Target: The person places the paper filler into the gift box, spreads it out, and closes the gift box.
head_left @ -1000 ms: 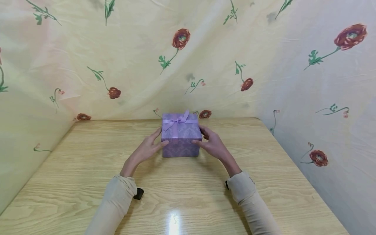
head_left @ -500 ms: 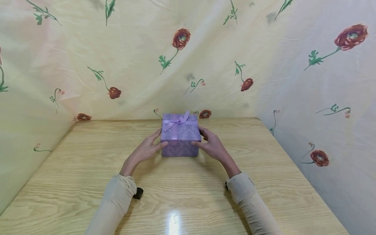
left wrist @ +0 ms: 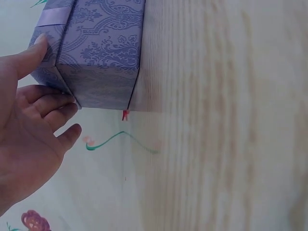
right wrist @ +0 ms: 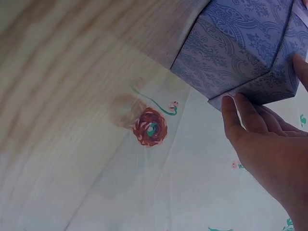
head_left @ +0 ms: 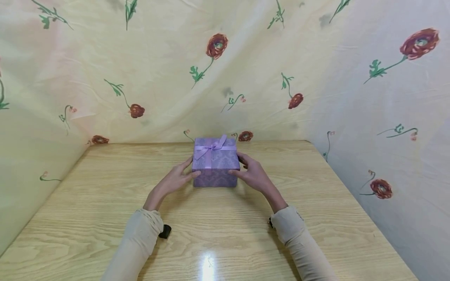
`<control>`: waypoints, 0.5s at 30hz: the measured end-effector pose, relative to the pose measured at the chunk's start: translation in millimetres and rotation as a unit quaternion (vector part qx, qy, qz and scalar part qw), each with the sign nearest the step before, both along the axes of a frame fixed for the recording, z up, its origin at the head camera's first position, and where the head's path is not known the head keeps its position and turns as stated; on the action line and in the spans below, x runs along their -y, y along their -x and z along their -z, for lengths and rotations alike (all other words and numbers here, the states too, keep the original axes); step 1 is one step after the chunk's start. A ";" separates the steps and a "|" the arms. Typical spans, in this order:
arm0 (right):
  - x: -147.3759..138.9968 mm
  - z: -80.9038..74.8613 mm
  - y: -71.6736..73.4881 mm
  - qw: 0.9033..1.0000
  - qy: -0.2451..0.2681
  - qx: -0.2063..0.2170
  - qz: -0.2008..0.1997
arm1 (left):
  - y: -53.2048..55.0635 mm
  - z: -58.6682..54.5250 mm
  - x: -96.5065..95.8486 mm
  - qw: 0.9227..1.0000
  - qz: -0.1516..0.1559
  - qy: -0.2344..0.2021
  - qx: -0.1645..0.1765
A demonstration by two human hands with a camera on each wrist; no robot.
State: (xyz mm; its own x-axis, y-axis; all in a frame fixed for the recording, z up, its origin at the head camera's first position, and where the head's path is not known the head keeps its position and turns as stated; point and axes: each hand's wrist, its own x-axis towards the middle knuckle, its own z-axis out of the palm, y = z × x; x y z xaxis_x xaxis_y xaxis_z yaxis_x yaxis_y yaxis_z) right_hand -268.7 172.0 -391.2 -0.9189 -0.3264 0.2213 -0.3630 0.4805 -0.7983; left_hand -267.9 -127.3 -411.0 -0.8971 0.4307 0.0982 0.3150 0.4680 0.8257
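Note:
A purple patterned gift box (head_left: 214, 181) stands at the back middle of the table, its lid (head_left: 225, 159) on top. A lilac ribbon bow (head_left: 211, 147) crosses the lid. My left hand (head_left: 174, 178) holds the lid's left side, thumb at the front and fingers along the side. On the right side my right hand (head_left: 256, 174) grips it likewise. Both wrist views show the fingertips on the lid's short side wall, just above the seam with the box's base (left wrist: 98, 84). What is inside the box is hidden.
The wood-grain table (head_left: 105, 203) has a flower-print cloth (head_left: 158, 58) rising behind it and at both sides. The box stands close to the back edge. Black wrist straps (head_left: 165, 231) show by the sleeves.
The lid has come down slightly and a little left between my hands, and less of the base's front shows. Both hands moved down with it, keeping their hold.

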 end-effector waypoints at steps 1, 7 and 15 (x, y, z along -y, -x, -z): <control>0.0 0.1 0.0 1.000 -0.001 0.001 0.000 | 0.1 0.3 -0.1 1.000 -0.001 0.001 0.001; -0.3 1.8 0.8 1.000 0.004 0.014 0.002 | 0.3 1.4 -0.8 1.000 -0.006 0.008 -0.008; -5.8 3.3 -2.5 1.000 -0.004 0.022 -0.010 | -3.7 -0.1 5.0 0.999 -0.004 0.029 0.014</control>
